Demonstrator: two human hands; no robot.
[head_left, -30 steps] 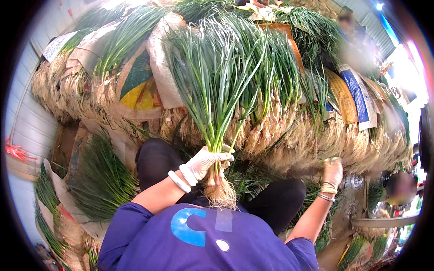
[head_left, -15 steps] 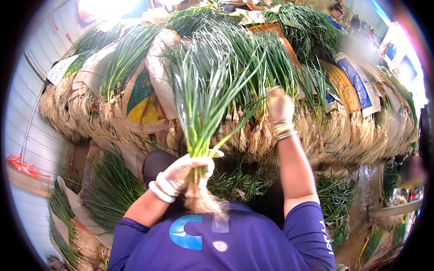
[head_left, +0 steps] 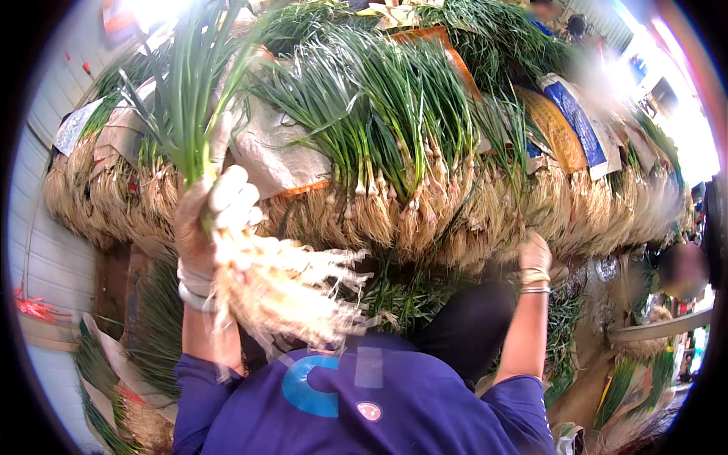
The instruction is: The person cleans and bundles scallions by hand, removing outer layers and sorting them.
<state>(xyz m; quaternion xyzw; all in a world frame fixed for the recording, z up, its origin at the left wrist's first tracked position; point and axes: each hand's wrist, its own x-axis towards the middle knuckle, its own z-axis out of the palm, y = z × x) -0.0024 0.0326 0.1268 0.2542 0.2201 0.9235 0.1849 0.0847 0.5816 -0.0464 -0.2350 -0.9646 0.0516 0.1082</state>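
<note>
A pale wall curves along the left side, and a long heap of greens spans the space ahead. Sacks lie over parts of it. The gloved left hand grips a bunch around its stems, held up before the heap's left part, leaves upward, its pale roots fanning out, blurred, toward the right. The right hand, also gloved, is near the heap's hanging roots and the right knee; whether it is closed I cannot tell
</note>
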